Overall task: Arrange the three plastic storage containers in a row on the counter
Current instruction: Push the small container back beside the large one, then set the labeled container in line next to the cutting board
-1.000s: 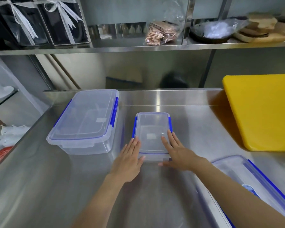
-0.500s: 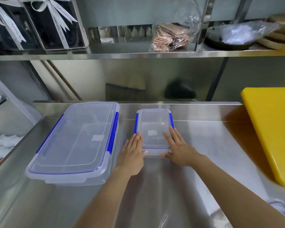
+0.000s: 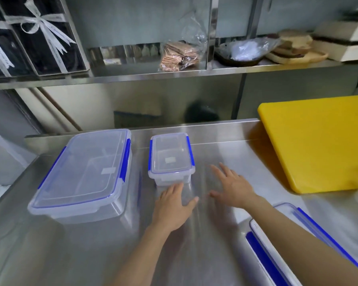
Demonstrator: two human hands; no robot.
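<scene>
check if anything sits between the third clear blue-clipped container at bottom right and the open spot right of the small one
Nothing solid visible: bare steel counter lies right of the small clear container. Only the right hand and its forearm cross above the third container. The yellow cutting board limits space farther right.

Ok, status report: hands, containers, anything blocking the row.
Left hand and right hand open, flat. Small container beside large container; third container near right, out of line. Yellow cutting board crowds the right.
</scene>
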